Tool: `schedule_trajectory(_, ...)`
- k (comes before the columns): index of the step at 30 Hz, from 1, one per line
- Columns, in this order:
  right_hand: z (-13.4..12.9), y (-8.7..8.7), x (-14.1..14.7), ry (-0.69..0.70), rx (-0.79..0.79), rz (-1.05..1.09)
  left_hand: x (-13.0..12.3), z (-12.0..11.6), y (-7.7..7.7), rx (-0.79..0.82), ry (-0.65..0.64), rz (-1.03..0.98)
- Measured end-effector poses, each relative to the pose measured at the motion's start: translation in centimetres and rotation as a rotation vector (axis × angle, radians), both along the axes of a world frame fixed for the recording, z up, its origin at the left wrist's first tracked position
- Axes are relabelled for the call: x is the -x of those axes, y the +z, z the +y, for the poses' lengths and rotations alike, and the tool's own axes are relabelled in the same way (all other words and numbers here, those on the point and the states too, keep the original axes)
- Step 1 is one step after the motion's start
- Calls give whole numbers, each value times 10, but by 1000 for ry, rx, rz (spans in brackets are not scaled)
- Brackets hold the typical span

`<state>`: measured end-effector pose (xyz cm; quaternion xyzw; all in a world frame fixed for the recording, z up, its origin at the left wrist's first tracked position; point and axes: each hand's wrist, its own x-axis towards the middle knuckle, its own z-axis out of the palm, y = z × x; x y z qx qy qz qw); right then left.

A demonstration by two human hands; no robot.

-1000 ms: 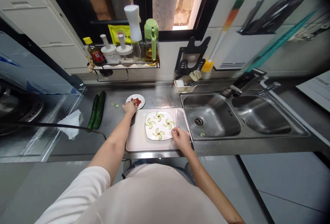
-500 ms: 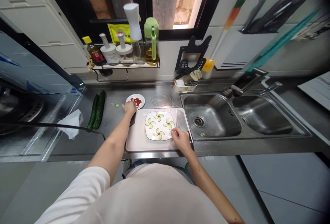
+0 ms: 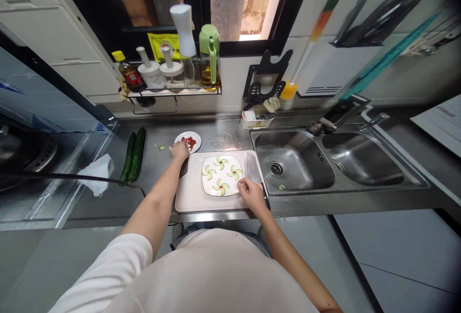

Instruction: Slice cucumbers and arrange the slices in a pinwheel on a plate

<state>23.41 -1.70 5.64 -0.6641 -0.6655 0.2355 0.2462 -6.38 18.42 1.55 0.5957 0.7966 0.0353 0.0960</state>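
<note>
Four cucumber pinwheels [image 3: 216, 188] on plate [image 3: 221, 175]; left hand [image 3: 179, 150] at red bits [image 3: 189, 143], right hand [image 3: 252, 195] by plate edge, fingers curled on both, can't tell if either grips anything.

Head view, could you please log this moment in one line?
left hand: at dish | right hand: at plate edge | plate: on board, four pinwheels

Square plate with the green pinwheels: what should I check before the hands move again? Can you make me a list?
1. Square plate flat on the pink board: ok.
2. Four green pinwheels on it, apart: ok.
3. Left hand at the small dish of red bits: ok.
4. Red bit in the right hand's grip: cannot tell.
5. Knife well away from the right hand: not ok.
6. Sink without scraps: not ok, one green slice.
</note>
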Motion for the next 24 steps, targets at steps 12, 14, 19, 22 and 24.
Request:
schedule_trajectory(12, 1, 2, 4, 9, 11, 7, -1, 2, 2, 16, -39, -14)
schedule_trajectory(14, 1, 2, 3, 14, 14, 10, -1, -1, 3, 2, -16, -18)
schedule_trajectory(19, 6, 1, 3, 22, 20, 14, 2, -11, 8, -46, 59, -123)
schedule_trajectory(22, 11, 1, 7, 50, 4, 32, 3, -17, 8, -101, 65, -325)
schedule_trajectory(24, 15, 3, 12, 78, -14, 44, 1, -21, 6, -154, 40, -539)
